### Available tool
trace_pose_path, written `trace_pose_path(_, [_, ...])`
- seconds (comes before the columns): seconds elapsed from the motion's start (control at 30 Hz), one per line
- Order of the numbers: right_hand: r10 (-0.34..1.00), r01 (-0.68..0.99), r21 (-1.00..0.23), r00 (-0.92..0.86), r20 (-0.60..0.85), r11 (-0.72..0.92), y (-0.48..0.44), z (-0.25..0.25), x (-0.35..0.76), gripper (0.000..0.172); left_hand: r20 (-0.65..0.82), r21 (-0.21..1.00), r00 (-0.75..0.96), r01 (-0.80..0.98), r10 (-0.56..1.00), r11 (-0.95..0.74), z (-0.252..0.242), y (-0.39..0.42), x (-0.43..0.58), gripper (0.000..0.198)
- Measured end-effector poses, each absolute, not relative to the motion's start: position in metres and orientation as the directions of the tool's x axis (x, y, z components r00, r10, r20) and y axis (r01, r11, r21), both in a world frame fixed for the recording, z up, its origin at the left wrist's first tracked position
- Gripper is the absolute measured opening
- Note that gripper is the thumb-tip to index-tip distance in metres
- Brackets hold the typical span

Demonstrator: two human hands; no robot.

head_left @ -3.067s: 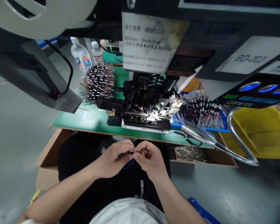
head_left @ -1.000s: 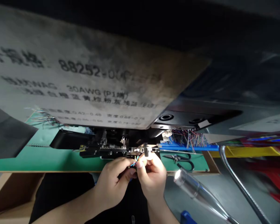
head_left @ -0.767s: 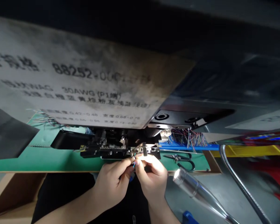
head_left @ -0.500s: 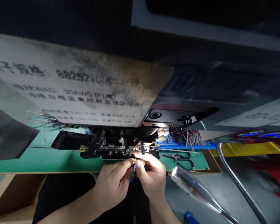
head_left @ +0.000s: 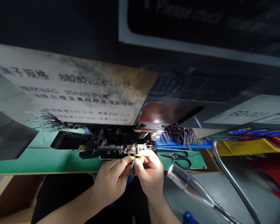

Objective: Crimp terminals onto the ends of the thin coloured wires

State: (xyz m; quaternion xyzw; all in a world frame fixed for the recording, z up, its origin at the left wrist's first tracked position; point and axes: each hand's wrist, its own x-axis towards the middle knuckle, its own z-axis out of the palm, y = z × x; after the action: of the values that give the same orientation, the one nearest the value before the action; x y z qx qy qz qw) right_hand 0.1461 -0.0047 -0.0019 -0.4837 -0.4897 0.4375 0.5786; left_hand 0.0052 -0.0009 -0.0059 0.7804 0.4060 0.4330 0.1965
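Green-topped workbench [head_left: 25,165] stretches across our view, lit dimly under the dark housing of a wire crimping machine [head_left: 107,146]. A stained placard [head_left: 72,90] hangs in front of us, printed with Chinese text, the number 88252 and 30AWG. We hold our hands up at the front edge of the machine's metal crimping head [head_left: 140,148], right at the bench edge.

Our left hand [head_left: 110,179] is pinched closed, thumb and fingers clenched on thin coloured wires [head_left: 132,164], and a blue strand shows clearly below the grip. Those wires stand nearly upright between our two hands, their tips just under the crimping head. Our right hand [head_left: 149,177] is curled shut beside them, its fingertips [head_left: 137,161] touching the left hand's, though we cannot tell whether it clamps the wires too.

To the right of the machine, a blue tray [head_left: 182,145] carries a dense bundle of multicoloured wires [head_left: 177,135], and a pair of black-handled scissors [head_left: 176,160] lies on the bench just below it. More wires [head_left: 46,118] fan out behind the machine on the left. A gooseneck lamp [head_left: 189,183] reaches in from the lower right, a yellow bin [head_left: 242,147] sits beyond it, and a cardboard box [head_left: 11,194] stands below the bench on the left.
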Motion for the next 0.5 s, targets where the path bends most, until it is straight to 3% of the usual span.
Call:
trace_pose_path(0.2, [0.974, 0.076, -0.980, 0.121, 0.193, 0.185, -0.004, 0.004, 0.148, 0.010, 0.548, 0.621, 0.338, 0.448, 0.765, -0.643, -0.005, 0.001, 0.003, 0.026])
trace_pose_path(0.3, [0.957, 0.143, -0.959, 0.125, 0.261, 0.243, -0.002, 0.008, 0.149, 0.004, 0.579, 0.585, 0.331, 0.468, 0.745, -0.663, -0.006, 0.002, 0.003, 0.026])
trace_pose_path(0.5, [0.919, 0.248, -0.906, 0.111, 0.379, 0.344, 0.002, 0.009, 0.150, 0.011, 0.601, 0.581, 0.317, 0.456, 0.734, -0.674, -0.004, 0.004, 0.003, 0.026])
